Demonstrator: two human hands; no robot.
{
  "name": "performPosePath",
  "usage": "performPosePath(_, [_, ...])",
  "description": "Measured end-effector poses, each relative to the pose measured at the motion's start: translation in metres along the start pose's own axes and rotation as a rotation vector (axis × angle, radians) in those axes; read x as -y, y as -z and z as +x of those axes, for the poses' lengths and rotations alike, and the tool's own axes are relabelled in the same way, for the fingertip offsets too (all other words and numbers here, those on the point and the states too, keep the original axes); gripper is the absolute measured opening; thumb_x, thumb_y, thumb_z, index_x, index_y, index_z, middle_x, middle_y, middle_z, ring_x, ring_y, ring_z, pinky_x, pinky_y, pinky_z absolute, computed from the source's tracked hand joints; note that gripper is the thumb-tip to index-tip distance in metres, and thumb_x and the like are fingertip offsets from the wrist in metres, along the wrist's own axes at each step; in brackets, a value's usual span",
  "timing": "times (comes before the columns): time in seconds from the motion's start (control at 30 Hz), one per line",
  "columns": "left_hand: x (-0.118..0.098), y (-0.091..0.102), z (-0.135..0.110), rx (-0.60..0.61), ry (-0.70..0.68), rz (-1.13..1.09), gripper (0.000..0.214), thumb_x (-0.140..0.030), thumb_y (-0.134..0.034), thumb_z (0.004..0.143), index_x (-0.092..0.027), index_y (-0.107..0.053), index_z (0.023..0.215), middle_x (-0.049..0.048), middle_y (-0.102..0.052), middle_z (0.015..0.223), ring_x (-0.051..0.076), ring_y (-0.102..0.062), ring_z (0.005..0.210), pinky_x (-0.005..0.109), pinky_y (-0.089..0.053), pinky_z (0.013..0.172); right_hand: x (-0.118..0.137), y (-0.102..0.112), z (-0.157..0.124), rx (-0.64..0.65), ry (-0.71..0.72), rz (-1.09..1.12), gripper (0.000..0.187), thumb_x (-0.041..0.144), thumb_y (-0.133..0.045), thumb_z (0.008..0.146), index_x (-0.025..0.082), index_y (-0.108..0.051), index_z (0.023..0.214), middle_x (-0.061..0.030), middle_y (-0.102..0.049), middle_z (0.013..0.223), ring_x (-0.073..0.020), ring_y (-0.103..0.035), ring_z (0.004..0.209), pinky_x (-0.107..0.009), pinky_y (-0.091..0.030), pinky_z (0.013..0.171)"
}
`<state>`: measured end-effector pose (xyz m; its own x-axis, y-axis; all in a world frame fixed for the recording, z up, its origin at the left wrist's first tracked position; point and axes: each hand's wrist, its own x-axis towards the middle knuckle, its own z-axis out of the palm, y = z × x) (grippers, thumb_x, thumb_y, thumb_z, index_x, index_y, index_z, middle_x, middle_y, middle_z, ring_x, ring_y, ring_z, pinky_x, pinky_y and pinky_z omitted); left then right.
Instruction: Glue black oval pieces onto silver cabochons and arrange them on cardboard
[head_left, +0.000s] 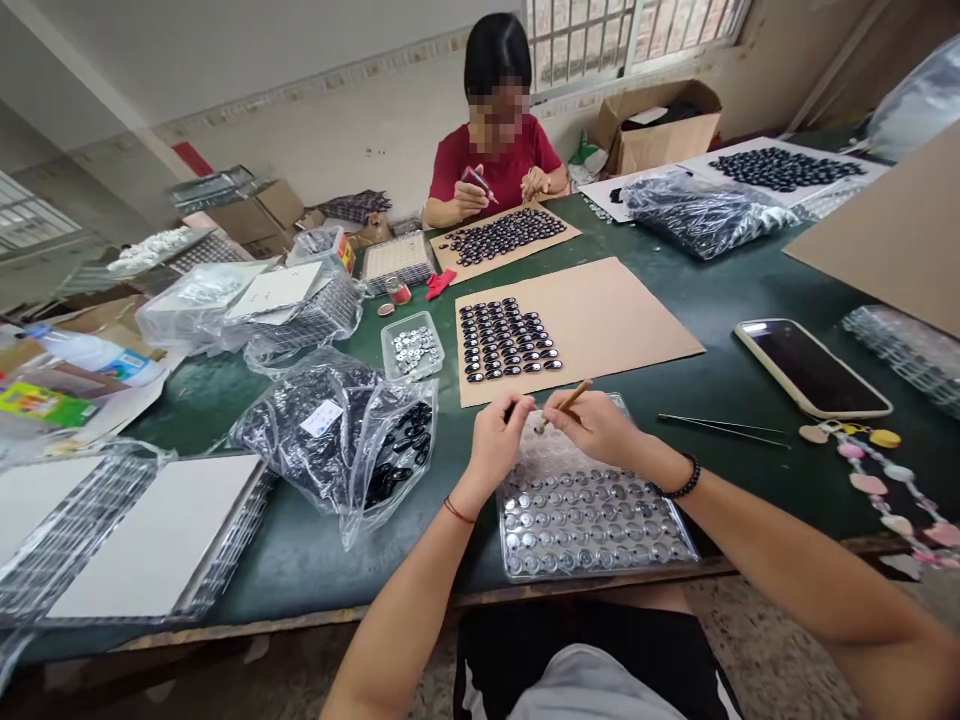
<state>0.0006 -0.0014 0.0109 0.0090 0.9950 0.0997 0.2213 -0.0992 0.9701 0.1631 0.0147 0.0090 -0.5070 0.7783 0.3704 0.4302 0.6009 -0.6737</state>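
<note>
- Left hand (495, 440): my fingertips pinch a small dark piece (511, 408).
- Right hand (600, 425): my fingers clamp a wooden stick (564, 402), its tip toward the piece.
- Clear tray (679, 552): under both hands, at the near edge of the table (750, 390).

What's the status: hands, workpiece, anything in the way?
Right hand grips thin wooden stick; left hand pinched at its tip. Both over clear plastic blister tray. Dark thin tweezers lie apart, rightward.
</note>
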Motion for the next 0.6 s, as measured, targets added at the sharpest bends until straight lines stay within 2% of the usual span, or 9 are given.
performPosePath(0.07, [-0.001,-0.002,-0.004,0.098,-0.102,0.244,0.014,-0.030,-0.053,0.079,-0.021,-0.063,0.081,0.0026,-0.063,0.075,0.014,-0.053,0.067,0.022,-0.035,0.062,-0.006,0.000,0.000,-0.068,0.013,-0.106,0.028,0.030,-0.037,0.089,0.017,-0.059,0.076,-0.0053,-0.063,0.073,-0.0148,-0.056,0.064,-0.024,-0.038,0.059])
performPosePath(0.13, [0.000,-0.003,-0.007,0.138,-0.110,0.351,0.016,-0.029,-0.052,0.080,-0.025,-0.064,0.090,0.0029,-0.065,0.079,0.017,-0.054,0.072,0.023,-0.033,0.064,-0.011,-0.002,0.000,-0.103,0.028,-0.192,0.029,0.029,-0.036,0.089,0.016,-0.059,0.078,-0.0067,-0.063,0.073,-0.0159,-0.056,0.065,-0.025,-0.037,0.059])
performPosePath(0.27, [0.006,-0.004,-0.006,0.089,-0.061,0.418,0.015,-0.029,-0.054,0.078,-0.028,-0.064,0.090,0.0021,-0.063,0.074,0.018,-0.053,0.066,0.021,-0.028,0.058,-0.013,-0.006,-0.001,-0.146,0.070,-0.208,0.027,0.028,-0.036,0.089,0.017,-0.059,0.080,-0.0065,-0.064,0.076,-0.0159,-0.057,0.067,-0.025,-0.039,0.061])
performPosePath(0.43, [0.012,-0.003,-0.003,0.063,-0.100,0.567,0.014,-0.032,-0.048,0.082,-0.025,-0.061,0.083,0.0015,-0.057,0.065,0.016,-0.048,0.058,0.022,-0.023,0.054,-0.010,-0.009,-0.002,-0.176,0.089,-0.139,0.026,0.029,-0.037,0.090,0.017,-0.058,0.079,-0.0056,-0.065,0.078,-0.0150,-0.058,0.071,-0.024,-0.040,0.064])
performPosePath(0.6, [0.009,-0.001,0.002,0.094,-0.066,0.468,0.019,-0.034,-0.044,0.083,-0.021,-0.056,0.077,-0.0011,-0.053,0.061,0.014,-0.045,0.056,0.022,-0.027,0.056,-0.010,-0.009,-0.003,-0.218,-0.001,-0.162,0.029,0.032,-0.036,0.090,0.017,-0.058,0.076,-0.0054,-0.064,0.072,-0.0138,-0.055,0.058,-0.025,-0.036,0.056])
